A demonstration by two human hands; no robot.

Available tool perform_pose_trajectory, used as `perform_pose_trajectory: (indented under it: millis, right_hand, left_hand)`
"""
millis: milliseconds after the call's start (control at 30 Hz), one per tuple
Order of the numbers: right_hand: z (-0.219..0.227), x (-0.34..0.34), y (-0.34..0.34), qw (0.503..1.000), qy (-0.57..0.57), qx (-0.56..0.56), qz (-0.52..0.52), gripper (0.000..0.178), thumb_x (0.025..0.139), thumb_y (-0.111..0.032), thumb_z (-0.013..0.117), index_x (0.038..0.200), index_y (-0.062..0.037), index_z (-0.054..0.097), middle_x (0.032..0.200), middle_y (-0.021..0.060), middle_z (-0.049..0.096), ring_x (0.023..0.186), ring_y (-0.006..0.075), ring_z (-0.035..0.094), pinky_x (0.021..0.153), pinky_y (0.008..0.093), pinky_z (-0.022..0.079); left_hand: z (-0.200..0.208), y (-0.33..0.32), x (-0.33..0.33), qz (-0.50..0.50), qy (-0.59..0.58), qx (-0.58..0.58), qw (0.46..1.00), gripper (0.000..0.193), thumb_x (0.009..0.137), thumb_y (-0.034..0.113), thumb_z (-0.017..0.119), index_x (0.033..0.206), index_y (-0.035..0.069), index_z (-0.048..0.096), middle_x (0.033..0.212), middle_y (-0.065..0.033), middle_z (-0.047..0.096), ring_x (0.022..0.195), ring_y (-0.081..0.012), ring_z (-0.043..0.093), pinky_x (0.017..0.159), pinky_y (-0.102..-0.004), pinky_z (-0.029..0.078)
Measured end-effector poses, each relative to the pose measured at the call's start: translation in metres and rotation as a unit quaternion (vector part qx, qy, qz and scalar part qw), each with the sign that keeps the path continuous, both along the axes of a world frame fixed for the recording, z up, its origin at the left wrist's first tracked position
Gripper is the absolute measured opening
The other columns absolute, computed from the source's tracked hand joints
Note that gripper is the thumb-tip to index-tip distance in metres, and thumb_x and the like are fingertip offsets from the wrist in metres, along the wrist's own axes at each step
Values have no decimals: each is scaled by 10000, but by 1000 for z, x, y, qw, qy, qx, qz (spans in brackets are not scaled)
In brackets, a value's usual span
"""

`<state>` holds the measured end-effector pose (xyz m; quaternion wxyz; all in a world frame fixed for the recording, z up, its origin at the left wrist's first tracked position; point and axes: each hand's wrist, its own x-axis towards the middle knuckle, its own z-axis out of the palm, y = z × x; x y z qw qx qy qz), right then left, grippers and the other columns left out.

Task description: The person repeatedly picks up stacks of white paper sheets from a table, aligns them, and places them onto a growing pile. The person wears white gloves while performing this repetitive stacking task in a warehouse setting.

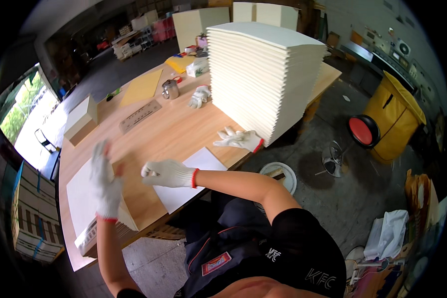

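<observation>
Both my hands wear white knit gloves with red cuffs. My left hand (104, 184) is over the left part of the table, its fingers stretched out and a little blurred, the thumb apart. Below it lies a low stack of white paper (79, 193). My right hand (169, 174) is closed with curled fingers, and nothing shows in it. A white sheet (203, 161) lies partly under my right wrist at the table's near edge. Farther right, a loose white glove (238, 139) rests beside a tall stack of cream paper (253, 74).
On the wooden table (174, 124) are a metal ruler-like plate (140, 116), a metal pot (170, 89), another glove (199, 97), a paper block (82, 119) and a yellow sheet (141, 87). A red-seated stool (363, 130) and yellow bin (395, 114) stand right.
</observation>
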<state>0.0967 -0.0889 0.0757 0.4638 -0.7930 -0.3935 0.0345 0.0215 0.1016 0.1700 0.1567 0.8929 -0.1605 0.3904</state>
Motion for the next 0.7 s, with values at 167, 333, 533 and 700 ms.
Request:
perform_pose_trajectory:
  millis: [167,333,533,700]
  right_hand:
    - [18,-29,-90,998,37,-42,-40,311,903,-394,612,1007,-102,636,896,89,706,834,281,676,771,386,503]
    - [5,-35,-158,998,53,6,-23,310,918,-389,634,1011,-94,642,876,84,704,828,239,680,755,365,508]
    - [1,-51,-227,998,46,17,-45,279,947,-362,618,1049,-104,643,859,56,711,818,223,688,747,353,512]
    - [-13,-53,-259,996,45,14,-72,269,939,-323,641,1075,-91,646,858,41,702,765,165,660,734,293,508]
  left_hand:
    - [70,-171,77,-258,-12,56,965,504,808,78,732,1282,78,559,1365,-123,561,1263,-355,518,1012,-391,458]
    - [118,-293,137,-276,60,65,957,518,891,294,687,1358,134,529,1359,-113,569,1245,-313,538,1012,-380,458]
    - [161,-366,182,-309,146,122,932,525,882,388,715,1345,182,583,1318,-108,607,1242,-281,555,1046,-383,434]
    - [164,-378,217,-362,251,90,893,413,902,257,711,1278,103,637,1237,-128,652,1119,-232,627,1004,-330,463]
